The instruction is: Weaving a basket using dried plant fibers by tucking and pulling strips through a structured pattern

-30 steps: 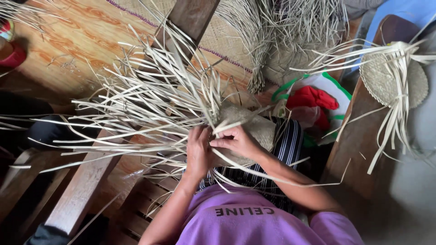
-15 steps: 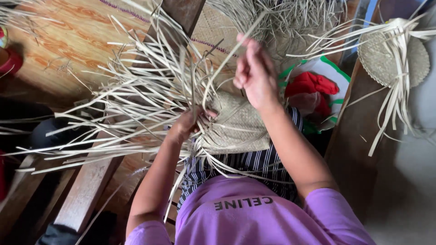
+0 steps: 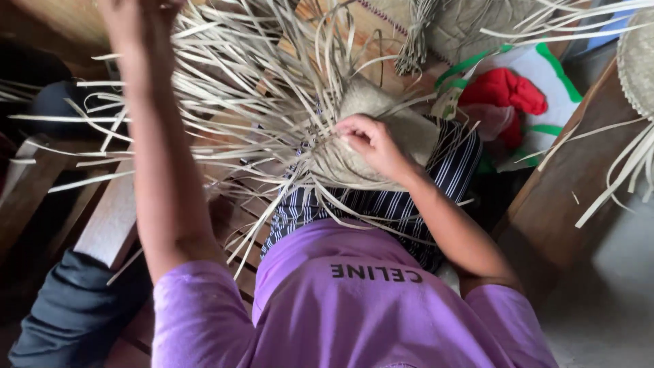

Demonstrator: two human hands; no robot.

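A half-woven piece of pale straw point(image 3: 381, 146), rounded like a hat crown with long loose strips fanning out from its edge, rests on the person's lap over a dark skirt with thin white stripes point(image 3: 395, 204). Farthest left, a dark rounded object point(image 3: 58, 105) sits in shadow beside slatted wooden boards point(image 3: 109, 218). The left hand point(image 3: 133, 17) is raised high near the top edge of the picture, partly cut off, so I cannot tell whether it is open or closed on a strip. The loose pale strips point(image 3: 225, 88) spread between that arm and the woven crown. The right hand point(image 3: 371, 143) lies on the woven piece, fingers curled narrow and pinching strips at its rim. Further right, a white bag with green trim point(image 3: 545, 102) holds red cloth point(image 3: 504, 92), and at the far right edge another round woven straw piece point(image 3: 639, 61) trails strips over a wooden plank point(image 3: 565, 191).
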